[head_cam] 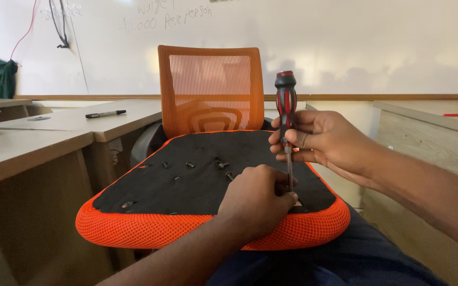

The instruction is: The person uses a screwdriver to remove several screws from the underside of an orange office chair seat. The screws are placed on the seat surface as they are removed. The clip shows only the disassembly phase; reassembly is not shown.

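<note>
Right hand: your right hand [319, 139] is closing around the screwdriver [286, 114], fingers wrapping the low part of its red and black handle.
Left hand: your left hand [258, 199] is curling shut by the tip, knuckles up. It looks like it is pinching something small there, but you cannot tell what.
Screwdriver: it is standing almost straight up, handle on top, thin shaft pointing down at the seat [197, 182]. The tip is hiding behind your left fingers.
Key relation: the tip is meeting the seat right beside your left hand, near the front right edge. Your left hand is nearer the tip; your right hand is sitting higher, on the handle.
Seat: the black bottom is facing up, with an orange mesh rim all around. It is lying in front of you, partly over your lap.
Screws: small dark screws [221, 164] are lying loose on the black part, left of your hands.
Chair back: the orange mesh back [210, 87] is standing behind the seat.
Signs: a whiteboard [345, 42] with faint writing is hanging behind.
Tabletop: a black marker [105, 113] is lying on the left tabletop [70, 124].
</note>
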